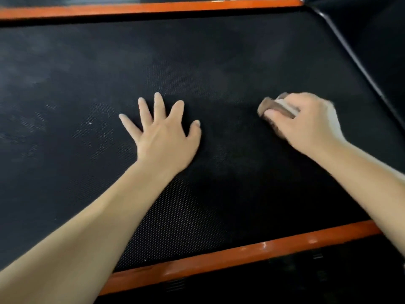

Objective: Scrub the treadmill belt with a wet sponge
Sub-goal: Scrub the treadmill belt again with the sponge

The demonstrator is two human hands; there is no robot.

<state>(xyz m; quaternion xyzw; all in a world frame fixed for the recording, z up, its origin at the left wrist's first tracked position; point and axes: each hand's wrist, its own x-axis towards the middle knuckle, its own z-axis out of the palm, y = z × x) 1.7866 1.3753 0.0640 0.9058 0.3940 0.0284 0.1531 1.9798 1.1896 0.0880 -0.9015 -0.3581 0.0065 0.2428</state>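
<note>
Presses the left hand [163, 137] flat on the treadmill belt [197, 62] just left of centre, fingers [158, 104] straight, spread and grasping nothing; grips the sponge [276, 107] in the right hand [306, 121], fingers clenched round it, brown face outward with a pale layer behind; sets it down on the belt at the right of the scene, roughly midway between the near orange rail [241, 253] and the far orange rail [153, 7]; looks like mid-scrub, judging by the blur on the right hand and the darker, probably damp patch around both hands; to do this well, bear down through the palm rather than the fingertips, so as to seat the whole face of the sponge on the weave; work in short overlapping strokes along the belt, then across it, to lift dust probably lodged in the dimpled texture; lean on the left palm as a brace and, in all likelihood, as a check against the belt creeping under the push; head next for the grey, dusty-looking smears at the far left, well apart from the sponge, shifting the bracing hand first rather than scrubbing around it; mind the seam between belt and rail, a likely trap for grime; rewet at the first sign of streaking; cannot judge the wetness of the sponge from here.
</note>
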